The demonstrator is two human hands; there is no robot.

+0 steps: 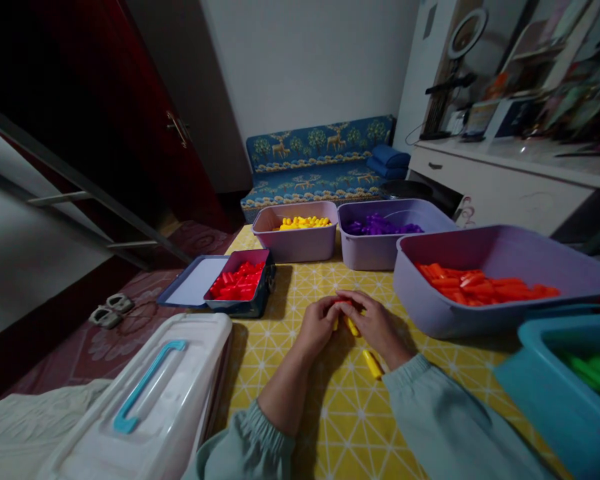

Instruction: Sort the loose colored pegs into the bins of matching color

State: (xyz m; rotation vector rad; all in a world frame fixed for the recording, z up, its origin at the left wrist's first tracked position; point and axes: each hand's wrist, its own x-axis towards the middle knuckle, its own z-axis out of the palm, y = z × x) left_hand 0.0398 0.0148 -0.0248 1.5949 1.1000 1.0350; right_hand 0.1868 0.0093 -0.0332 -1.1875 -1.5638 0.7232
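My left hand [319, 321] and my right hand [367, 321] meet over the yellow patterned tablecloth [350, 427], fingers closed and fingertips together. Between them shows a bit of a small red plastic piece [343, 302], mostly hidden by the fingers. Under my right hand lies a short yellow plastic tube [351, 326], partly covered. Another yellow tube [373, 365] rests by my right wrist. A bit more yellow shows beneath my left fingertips.
Lilac bins hold yellow [305, 223], purple [377, 225] and orange-red pieces [480, 285]. On the right, a teal bin [555, 387] has green pieces. A dark box [267, 280] of red pieces stands left, behind a white lidded box [180, 373] with a blue handle.
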